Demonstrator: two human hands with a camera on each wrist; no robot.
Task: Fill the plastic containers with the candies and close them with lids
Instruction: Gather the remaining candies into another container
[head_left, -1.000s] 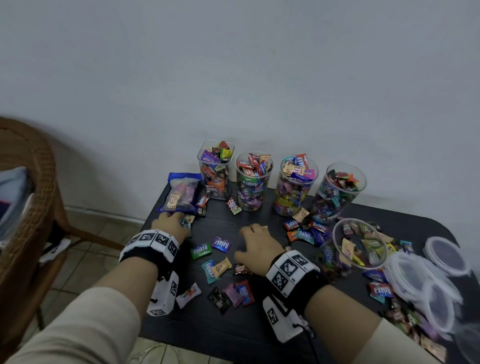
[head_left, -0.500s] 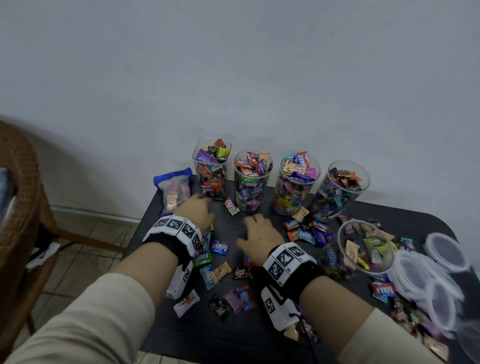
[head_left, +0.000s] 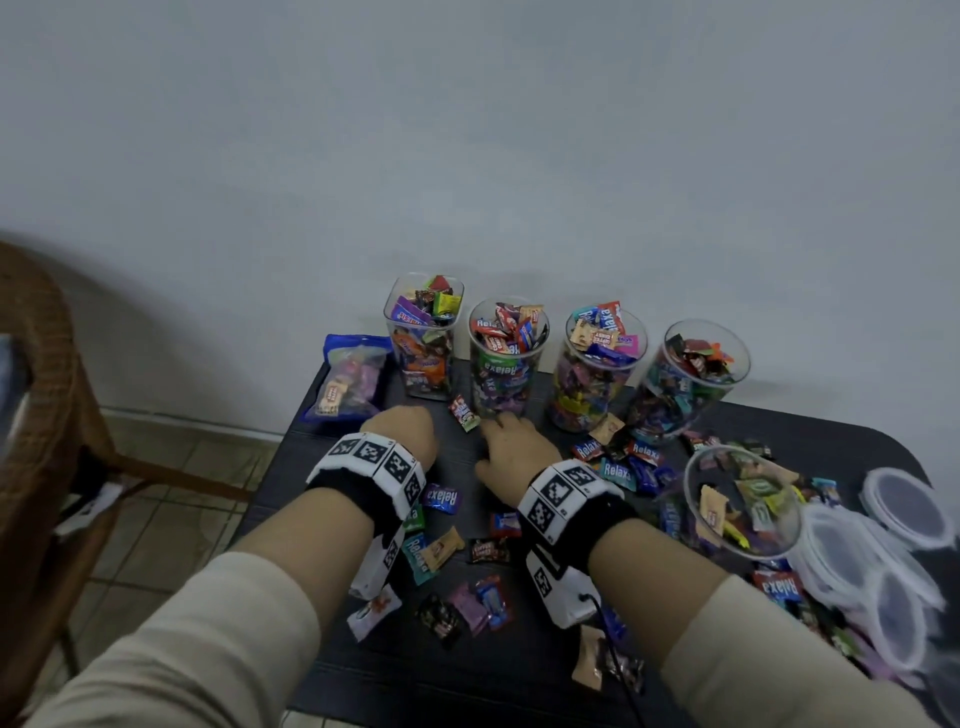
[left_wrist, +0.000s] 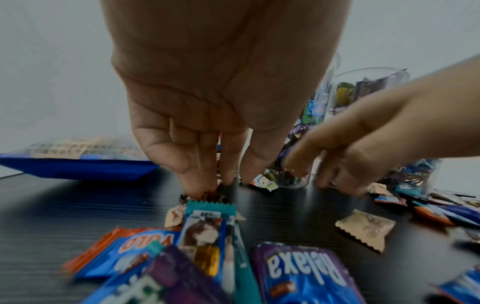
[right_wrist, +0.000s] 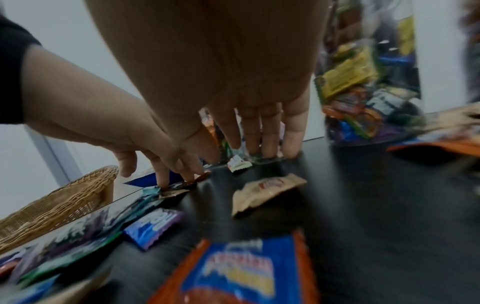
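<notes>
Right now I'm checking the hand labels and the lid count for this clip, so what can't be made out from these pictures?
- Left hand: head view shows only its back; left wrist view has fingertips on the candies, a grip unclear.
- Right hand: fingertips blurred in the right wrist view.
- Lids: overlapping and cut by the head view's right edge; count uncertain.
- Tilted container: its base is hidden behind its own rim.

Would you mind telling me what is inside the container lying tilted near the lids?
The tilted container holds a few wrapped candies, far fewer than the four upright ones. Its lower side is hidden from view.
</notes>
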